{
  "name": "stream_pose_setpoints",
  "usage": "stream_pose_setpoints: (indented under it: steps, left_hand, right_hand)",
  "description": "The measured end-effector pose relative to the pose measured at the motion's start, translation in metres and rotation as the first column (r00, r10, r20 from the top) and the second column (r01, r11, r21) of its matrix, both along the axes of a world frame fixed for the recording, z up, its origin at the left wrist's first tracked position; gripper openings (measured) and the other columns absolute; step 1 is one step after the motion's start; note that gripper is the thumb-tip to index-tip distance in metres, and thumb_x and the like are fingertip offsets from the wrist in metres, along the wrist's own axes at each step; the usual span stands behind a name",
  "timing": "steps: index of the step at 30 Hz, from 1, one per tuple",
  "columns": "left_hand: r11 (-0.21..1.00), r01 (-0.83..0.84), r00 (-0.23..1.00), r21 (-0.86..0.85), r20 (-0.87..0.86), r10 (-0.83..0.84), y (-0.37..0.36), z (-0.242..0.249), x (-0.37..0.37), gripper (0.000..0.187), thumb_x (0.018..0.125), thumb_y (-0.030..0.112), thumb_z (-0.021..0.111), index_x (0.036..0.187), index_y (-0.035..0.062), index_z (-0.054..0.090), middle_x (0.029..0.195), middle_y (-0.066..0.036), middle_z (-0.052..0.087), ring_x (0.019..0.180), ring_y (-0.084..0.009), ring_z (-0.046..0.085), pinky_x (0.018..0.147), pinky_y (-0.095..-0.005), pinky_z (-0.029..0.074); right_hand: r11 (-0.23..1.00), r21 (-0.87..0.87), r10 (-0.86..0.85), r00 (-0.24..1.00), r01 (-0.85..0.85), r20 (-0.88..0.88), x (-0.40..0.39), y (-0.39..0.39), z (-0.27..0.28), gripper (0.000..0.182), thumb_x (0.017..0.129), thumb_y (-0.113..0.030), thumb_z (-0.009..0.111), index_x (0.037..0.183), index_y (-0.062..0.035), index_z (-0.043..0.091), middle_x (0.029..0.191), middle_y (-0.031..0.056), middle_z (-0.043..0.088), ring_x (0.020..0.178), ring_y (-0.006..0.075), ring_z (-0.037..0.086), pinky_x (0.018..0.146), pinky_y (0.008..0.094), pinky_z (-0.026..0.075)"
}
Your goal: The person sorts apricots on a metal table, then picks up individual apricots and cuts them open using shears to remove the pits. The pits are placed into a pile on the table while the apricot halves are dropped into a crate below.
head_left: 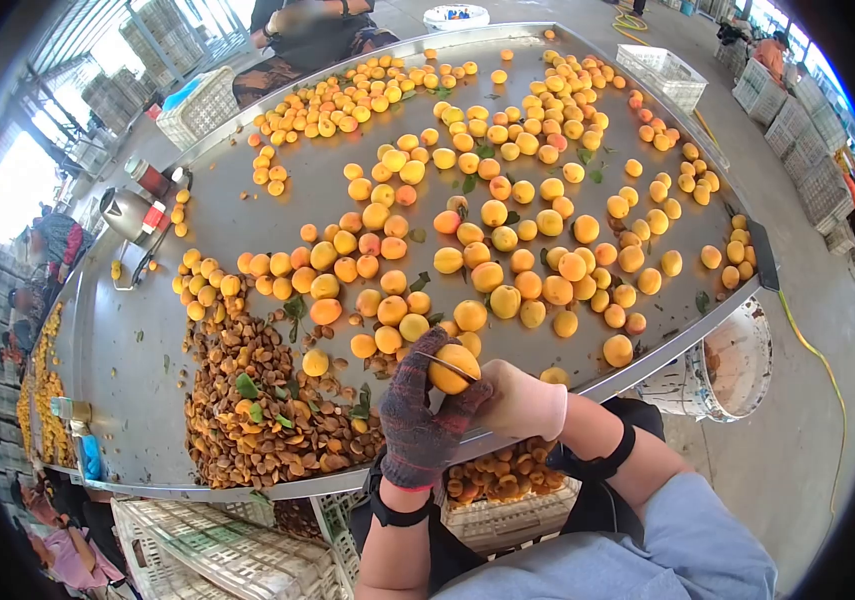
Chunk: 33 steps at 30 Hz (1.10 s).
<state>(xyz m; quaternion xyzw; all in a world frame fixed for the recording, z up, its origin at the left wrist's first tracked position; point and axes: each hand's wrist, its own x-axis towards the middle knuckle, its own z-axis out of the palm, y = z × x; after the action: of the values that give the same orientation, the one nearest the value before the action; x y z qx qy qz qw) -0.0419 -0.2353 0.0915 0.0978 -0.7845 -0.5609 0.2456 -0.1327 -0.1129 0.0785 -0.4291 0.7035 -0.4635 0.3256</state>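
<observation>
- The left hand [425,412], in a dark knitted glove, is wrapped around an apricot [454,367], fingers curled up behind it so the fruit sits proud at the fingertips, steady for cutting.
- The right hand [522,400], in a pale glove, is clenched on what looks like a small knife [444,364]; only a thin blade shows across the fruit, so the handle is a guess.
- The apricot is pinned between both hands, just above the near edge of the metal table [247,215], close to the body where the grip is firmest.
- Just left of the left hand lies a heap of brown pits [257,410] with a few green leaves, within easy reach for dropping stones.
- Ahead of both hands, whole apricots [507,250] spread across the table, the nearest almost touching the knuckles.
- Below the hands, under the table edge, a crate [507,505] holds cut fruit, placed right where pieces would fall.
- Right of the right hand a white bucket [737,370] hangs by the table corner.
- Far across the table another person [312,35] sits at the opposite edge.
</observation>
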Motion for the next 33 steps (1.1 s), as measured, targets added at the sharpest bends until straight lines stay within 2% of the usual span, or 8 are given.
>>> stream_pose_setpoints:
  steps: [6, 10, 12, 15, 18, 22, 27, 33]
  left_hand:
    - [0.954, 0.146, 0.989, 0.262, -0.006, -0.149, -0.002, 0.001, -0.002, 0.060, 0.074, 0.003, 0.077, 0.127, 0.0011, 0.048, 0.116, -0.012, 0.060, 0.106, -0.0194, 0.060, 0.089, -0.0317, 0.049]
    - [0.793, 0.065, 0.993, 0.606, -0.114, 0.005, -0.011, 0.000, -0.003, 0.063, 0.075, 0.000, 0.074, 0.131, 0.0029, 0.045, 0.120, -0.009, 0.056, 0.109, -0.0204, 0.055, 0.094, -0.0320, 0.046]
    - [0.758, 0.040, 0.989, 0.651, -0.136, 0.064, -0.011, -0.003, -0.003, 0.062, 0.076, 0.000, 0.073, 0.131, 0.0033, 0.045, 0.122, -0.009, 0.055, 0.110, -0.0211, 0.055, 0.095, -0.0319, 0.045]
    - [0.987, 0.093, 0.992, 0.130, -0.095, -0.081, 0.002, -0.007, -0.009, 0.056, 0.075, 0.001, 0.073, 0.126, 0.0048, 0.050, 0.114, -0.009, 0.051, 0.107, -0.0220, 0.055, 0.089, -0.0324, 0.049]
    - [0.968, 0.032, 0.999, -0.247, -0.006, -0.035, 0.007, 0.000, -0.007, 0.054, 0.077, 0.004, 0.070, 0.127, 0.0044, 0.049, 0.115, -0.013, 0.051, 0.103, -0.0274, 0.057, 0.085, -0.0340, 0.050]
    - [0.900, -0.006, 0.980, -0.435, -0.180, -0.080, 0.010, 0.002, -0.009, 0.049, 0.077, 0.000, 0.065, 0.124, 0.0009, 0.050, 0.104, -0.012, 0.057, 0.097, -0.0230, 0.060, 0.082, -0.0332, 0.050]
    - [0.994, 0.018, 0.993, -0.110, 0.120, -0.005, 0.014, -0.012, -0.004, 0.042, 0.083, 0.002, 0.059, 0.124, 0.0041, 0.049, 0.109, -0.018, 0.057, 0.095, -0.0360, 0.060, 0.079, -0.0388, 0.050]
    - [0.983, -0.021, 0.992, -0.180, -0.125, -0.002, 0.013, -0.010, -0.001, 0.031, 0.087, 0.004, 0.052, 0.119, 0.0008, 0.051, 0.107, -0.019, 0.058, 0.096, -0.0360, 0.059, 0.084, -0.0383, 0.047]
  right_hand:
    - [1.000, -0.016, -0.004, 0.946, 0.009, 0.324, 0.001, 0.003, 0.005, 0.023, 0.076, -0.002, 0.063, 0.099, -0.0021, 0.065, 0.084, 0.0080, 0.068, 0.073, 0.0156, 0.063, 0.070, 0.0313, 0.051]
    - [1.000, -0.004, 0.009, 0.997, -0.009, -0.077, -0.018, 0.025, 0.030, 0.017, 0.084, -0.007, 0.059, 0.097, -0.0053, 0.068, 0.078, 0.0007, 0.066, 0.067, 0.0092, 0.060, 0.061, 0.0258, 0.048]
    - [0.933, -0.040, -0.336, 0.903, 0.358, 0.269, -0.021, 0.032, 0.045, 0.016, 0.083, -0.004, 0.060, 0.096, -0.0055, 0.069, 0.076, -0.0017, 0.065, 0.068, 0.0085, 0.061, 0.063, 0.0230, 0.048]
    - [0.890, -0.082, -0.377, 0.825, 0.449, 0.420, -0.011, 0.019, 0.045, 0.022, 0.082, -0.008, 0.067, 0.104, -0.0039, 0.064, 0.086, 0.0002, 0.065, 0.073, 0.0074, 0.059, 0.067, 0.0216, 0.049]
    - [0.886, -0.240, -0.367, 0.917, 0.396, 0.158, -0.013, 0.015, 0.031, 0.039, 0.080, -0.018, 0.074, 0.112, -0.0029, 0.058, 0.090, 0.0029, 0.062, 0.080, 0.0077, 0.058, 0.072, 0.0241, 0.049]
    - [0.934, -0.014, -0.319, 0.849, 0.358, 0.421, -0.014, 0.018, 0.051, 0.042, 0.081, -0.020, 0.072, 0.115, -0.0017, 0.056, 0.089, 0.0020, 0.061, 0.086, 0.0098, 0.059, 0.076, 0.0259, 0.050]
    - [0.895, -0.138, -0.252, 0.736, 0.424, 0.628, -0.001, 0.012, 0.036, 0.039, 0.087, -0.013, 0.065, 0.120, 0.0000, 0.050, 0.105, 0.0043, 0.057, 0.083, 0.0102, 0.059, 0.068, 0.0249, 0.053]
    - [0.859, -0.256, -0.253, 0.802, 0.444, 0.541, 0.006, 0.005, 0.026, 0.035, 0.086, -0.011, 0.064, 0.116, 0.0013, 0.051, 0.096, 0.0060, 0.060, 0.077, 0.0081, 0.059, 0.062, 0.0226, 0.054]
